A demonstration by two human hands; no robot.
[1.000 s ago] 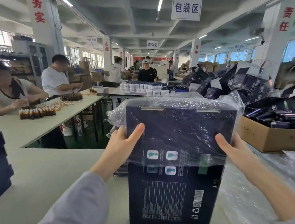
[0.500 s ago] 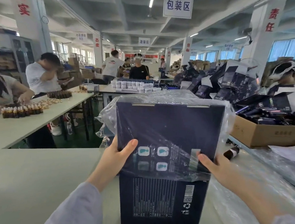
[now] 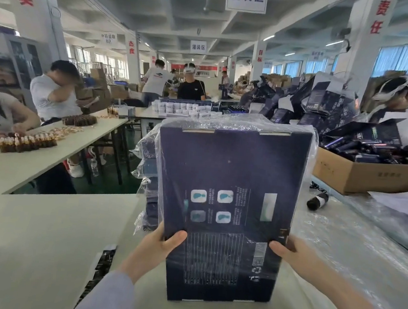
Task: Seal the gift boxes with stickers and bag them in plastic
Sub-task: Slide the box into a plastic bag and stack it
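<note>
We find the gift box (image 3: 232, 181) upright at the table's (image 3: 42, 238) near edge, the plastic bag (image 3: 240, 125) sleeved over it from the top. The left hand (image 3: 157, 247) and the right hand (image 3: 291, 257) each grip a lower side, seemingly to draw the film down.

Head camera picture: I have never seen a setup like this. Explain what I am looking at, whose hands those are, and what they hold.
There is no machine here. A person wears one wide-angle camera on the head, looking forward and down, so the two arms at the bottom edge are that person's own. The left hand and right hand grip the lower sides of a dark blue gift box, held upright at the pale table, thumbs on its printed face. A clear plastic bag covers the box's top; how far down it reaches is unclear. To the right are a small dark bottle and a cardboard carton full of dark packs.
</note>
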